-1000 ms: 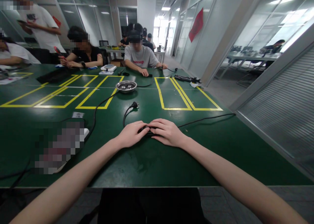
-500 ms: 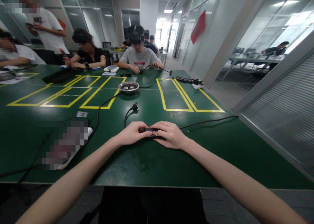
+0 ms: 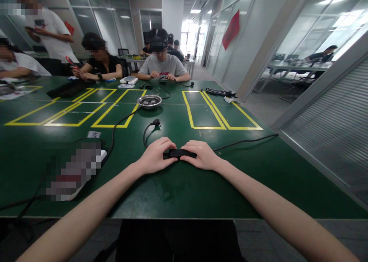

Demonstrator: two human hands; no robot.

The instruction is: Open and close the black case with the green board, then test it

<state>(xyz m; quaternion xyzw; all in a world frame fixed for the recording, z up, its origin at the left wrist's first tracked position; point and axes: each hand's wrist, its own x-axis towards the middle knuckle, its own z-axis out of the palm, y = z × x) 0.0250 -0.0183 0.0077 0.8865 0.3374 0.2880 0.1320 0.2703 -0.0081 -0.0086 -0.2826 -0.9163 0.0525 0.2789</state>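
A black oblong piece (image 3: 178, 153) lies level between my two hands, close above the green table (image 3: 184, 193) or resting on it. My left hand (image 3: 158, 154) grips its left end with thumb and curled fingers. At the right end, my right hand (image 3: 199, 154) pinches it the same way. A black cable with a plug (image 3: 156, 123) curves down behind my left hand. Another length of black cable (image 3: 247, 142) runs rightward from behind my right hand. Whether these cables join the piece is hidden by my fingers.
Beyond my hands stands a metal bowl (image 3: 150, 102) holding small metal parts. A blurred-out device (image 3: 76, 174) lies at left beside a cable. Yellow tape (image 3: 208, 128) marks the table. A folded black tripod-like object (image 3: 220, 92) lies far right. A person (image 3: 162, 64) sits opposite.
My hands have shifted slightly apart and now hold the black piece by its ends, leaving more of its middle showing. The person opposite has brought both hands closer together.
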